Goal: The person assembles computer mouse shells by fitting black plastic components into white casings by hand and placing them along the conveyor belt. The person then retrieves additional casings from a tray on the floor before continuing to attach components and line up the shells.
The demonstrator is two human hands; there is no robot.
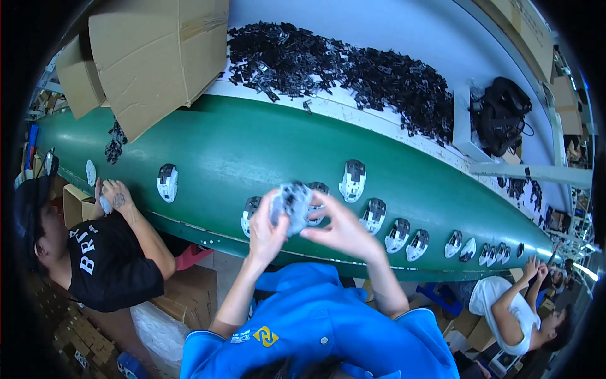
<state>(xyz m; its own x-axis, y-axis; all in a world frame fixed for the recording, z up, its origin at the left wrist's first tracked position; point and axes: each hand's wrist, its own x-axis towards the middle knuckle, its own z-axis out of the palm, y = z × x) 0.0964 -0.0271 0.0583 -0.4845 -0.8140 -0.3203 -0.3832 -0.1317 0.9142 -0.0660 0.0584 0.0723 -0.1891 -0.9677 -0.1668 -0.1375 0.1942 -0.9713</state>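
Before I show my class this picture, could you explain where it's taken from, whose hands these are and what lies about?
A fisheye camera on the head of someone in a blue shirt looks down. The bare left hand and bare right hand are that wearer's own; they hold a grey plastic part, blurred, above a green surface. Rounded white and black plastic shells lie along it. Behind, small black pieces lie heaped on a white shelf. A worker in black is at left, another in white at right.

Casings (353,181) on belt (246,136), parts (399,85) behind
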